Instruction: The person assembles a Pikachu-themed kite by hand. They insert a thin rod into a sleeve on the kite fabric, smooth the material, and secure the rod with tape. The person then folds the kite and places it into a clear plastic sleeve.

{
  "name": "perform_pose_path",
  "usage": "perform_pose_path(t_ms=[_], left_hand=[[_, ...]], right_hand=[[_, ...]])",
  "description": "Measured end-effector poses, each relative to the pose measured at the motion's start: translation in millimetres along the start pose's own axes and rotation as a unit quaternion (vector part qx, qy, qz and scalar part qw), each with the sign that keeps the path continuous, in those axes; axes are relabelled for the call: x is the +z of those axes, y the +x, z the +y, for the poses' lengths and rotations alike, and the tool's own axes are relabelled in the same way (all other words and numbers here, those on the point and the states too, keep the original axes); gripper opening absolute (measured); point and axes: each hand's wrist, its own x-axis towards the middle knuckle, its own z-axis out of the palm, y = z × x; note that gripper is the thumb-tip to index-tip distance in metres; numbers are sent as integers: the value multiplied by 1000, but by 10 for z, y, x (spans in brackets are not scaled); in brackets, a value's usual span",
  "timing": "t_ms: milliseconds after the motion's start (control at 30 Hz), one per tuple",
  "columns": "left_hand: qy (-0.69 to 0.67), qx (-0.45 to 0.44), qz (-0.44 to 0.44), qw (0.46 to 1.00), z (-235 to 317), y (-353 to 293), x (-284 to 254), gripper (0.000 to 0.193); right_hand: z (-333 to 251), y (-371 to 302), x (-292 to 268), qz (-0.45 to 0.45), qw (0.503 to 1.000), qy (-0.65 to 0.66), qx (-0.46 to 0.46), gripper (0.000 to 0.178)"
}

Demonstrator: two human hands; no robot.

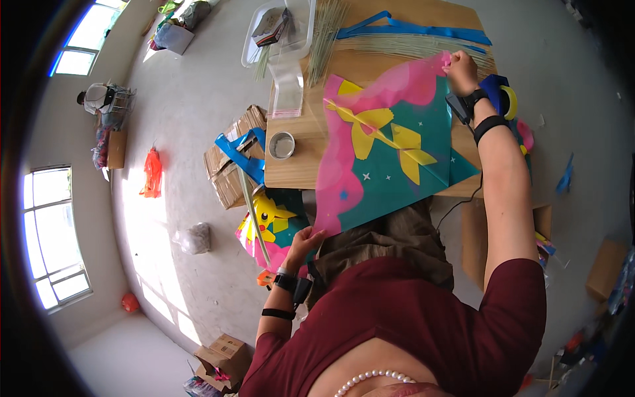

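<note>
A thin, shiny printed sheet (423, 112) in teal, pink and yellow is stretched slantwise over the table and my lap. Its far right corner is pinched in my right hand (462, 73), arm reaching forward. With my left hand (303, 248), fingers closed, I grip the near left corner by my thigh. A teal triangle of the same material sticks out on the sheet's right side; whether it is a fold or a second piece I cannot tell. Below the table's left corner hangs another printed piece (266, 216) with a yellow cartoon figure, a pale strip lying across it.
On the wooden table (311, 169) are a tape roll (282, 145), clear plastic bags (287, 96), bundles of thin pale sticks (324, 40), blue strips (423, 32) and a white tray (249, 40). Flattened cardboard (221, 173) leans left; an open carton (473, 246) stands right. A black cable (463, 200) hangs nearby.
</note>
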Motion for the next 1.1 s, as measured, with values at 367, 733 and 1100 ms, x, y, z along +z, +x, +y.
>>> perform_pose_path(t_ms=[367,733,1100], left_hand=[[105,-139,-22,984,191,-198,-3,30],[170,-152,-46,973,249,-152,0,28],[239,-52,-134,960,686,-398,111,32]], right_hand=[[409,1152,217,108,986,-72,-103,18],[94,1156,327,152,971,-62,-175,31],[-267,-629,-2,30,956,77,-283,38]])
